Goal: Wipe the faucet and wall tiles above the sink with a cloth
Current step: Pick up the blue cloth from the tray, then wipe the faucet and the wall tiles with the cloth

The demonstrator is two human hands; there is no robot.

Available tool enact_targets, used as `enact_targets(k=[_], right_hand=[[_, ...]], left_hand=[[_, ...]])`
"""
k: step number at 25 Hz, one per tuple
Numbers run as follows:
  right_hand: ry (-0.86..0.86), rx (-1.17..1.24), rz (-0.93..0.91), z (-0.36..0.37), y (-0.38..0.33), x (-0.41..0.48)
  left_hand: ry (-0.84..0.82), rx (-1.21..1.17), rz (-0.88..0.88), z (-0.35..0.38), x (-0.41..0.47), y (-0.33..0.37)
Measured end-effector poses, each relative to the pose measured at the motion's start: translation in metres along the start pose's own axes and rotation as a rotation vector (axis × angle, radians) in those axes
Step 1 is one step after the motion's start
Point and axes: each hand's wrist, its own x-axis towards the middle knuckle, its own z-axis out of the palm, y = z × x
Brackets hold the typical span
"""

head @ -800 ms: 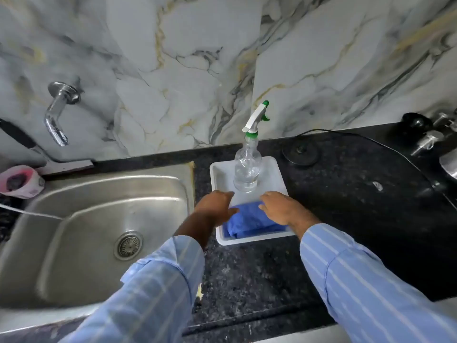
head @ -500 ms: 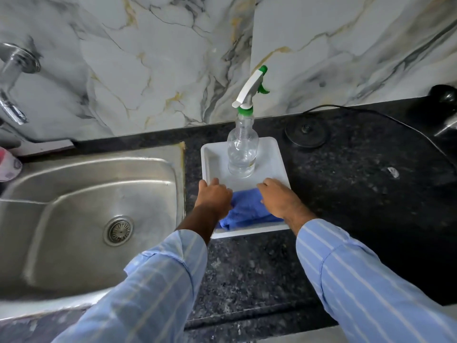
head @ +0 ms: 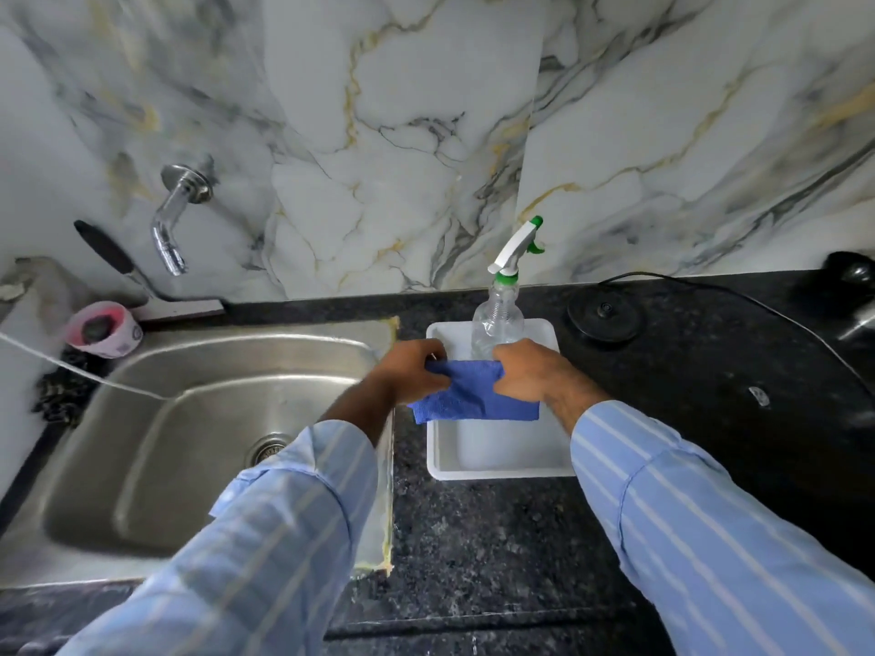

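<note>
A blue cloth point(head: 473, 395) hangs above the white tray point(head: 502, 459), stretched between both hands. My left hand point(head: 409, 374) grips its left end and my right hand point(head: 532, 374) grips its right end. The chrome faucet point(head: 173, 220) sticks out of the marble wall tiles point(head: 402, 134) at the upper left, over the steel sink point(head: 189, 433). A clear spray bottle point(head: 499, 319) with a white and green trigger stands at the back of the tray, partly hidden by my right hand.
A pink tub point(head: 104, 329) and a black-handled squeegee point(head: 137, 281) sit behind the sink. A round black base point(head: 603, 314) with a cable lies on the dark granite counter point(head: 497, 537) right of the tray. Dark and metal objects point(head: 852, 295) stand at the far right.
Both hands have closed on the blue cloth and lifted it out of the tray. The camera view has tilted up and left, showing the faucet more fully.
</note>
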Motion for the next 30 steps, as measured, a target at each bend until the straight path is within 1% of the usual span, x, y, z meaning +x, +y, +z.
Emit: enact_targets(k=[3,7,9,11,13,17,19,21,23,25,26,28,29,30], right_hand=[[0.067,0.020,-0.054,-0.039,-0.043,-0.003],[0.154,0.074,-0.137,-0.083,-0.109,0.001],[0.228,0.063,-0.206,-0.102,-0.144,0.010],[0.303,0.106,-0.233,-0.119,-0.179,0.022],[0.376,0.197,-0.261,-0.136,-0.216,0.035],[0.515,0.493,-0.271,-0.161,-0.280,0.074],[0.590,0.638,-0.265,-0.159,-0.312,0.101],[0.679,0.695,-0.261,-0.149,-0.339,0.127],[0.768,0.674,-0.256,-0.138,-0.359,0.156],[0.830,0.645,-0.252,-0.133,-0.373,0.181],[0.840,0.631,-0.250,-0.131,-0.377,0.194],[0.831,0.606,-0.226,-0.127,-0.384,0.212],[0.846,0.553,-0.216,-0.123,-0.387,0.218],[0.888,0.421,-0.226,-0.118,-0.391,0.222]], left_hand=[[0.164,-0.052,0.037,-0.056,-0.019,-0.017],[0.306,-0.130,0.057,-0.131,-0.043,-0.053],[0.386,-0.127,0.066,-0.172,-0.054,-0.073],[0.475,-0.151,0.074,-0.211,-0.062,-0.092],[0.560,-0.215,0.064,-0.249,-0.066,-0.116],[0.730,-0.340,0.025,-0.313,-0.058,-0.170],[0.772,-0.338,-0.002,-0.338,-0.045,-0.200],[0.791,-0.298,-0.036,-0.354,-0.029,-0.226],[0.807,-0.318,-0.065,-0.367,-0.009,-0.249],[0.818,-0.413,-0.084,-0.378,0.010,-0.266],[0.817,-0.444,-0.099,-0.382,0.020,-0.273],[0.801,-0.416,-0.133,-0.385,0.039,-0.287],[0.795,-0.399,-0.137,-0.384,0.047,-0.292],[0.791,-0.396,-0.134,-0.383,0.054,-0.296]])
